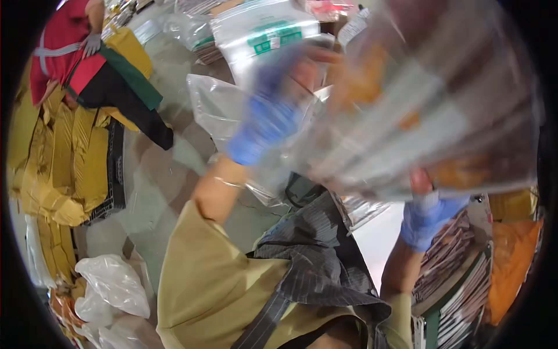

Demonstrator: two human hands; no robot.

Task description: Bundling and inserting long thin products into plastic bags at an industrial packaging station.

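Observation:
A large clear plastic bag (372,145), with orange and brown patches showing on it, is raised before me and smeared by motion. My right hand (433,218), in a blue glove with a bare thumb, grips its lower edge; the thumb lies over the plastic and the other fingers are hidden behind it. At the bag's left side is my left hand (270,113), also blue-gloved with bare fingertips. Its fingers are too blurred to show whether they hold the bag's edge. Beneath the right hand lies a white flat surface (375,238).
Stacks of flat packs (456,285) stand at lower right beside an orange bag (514,267). A white bag with green print (256,35) lies at the back. Yellow wrapped bundles (64,151) and a person in red (67,43) are at left. White plastic bags (113,285) lie lower left.

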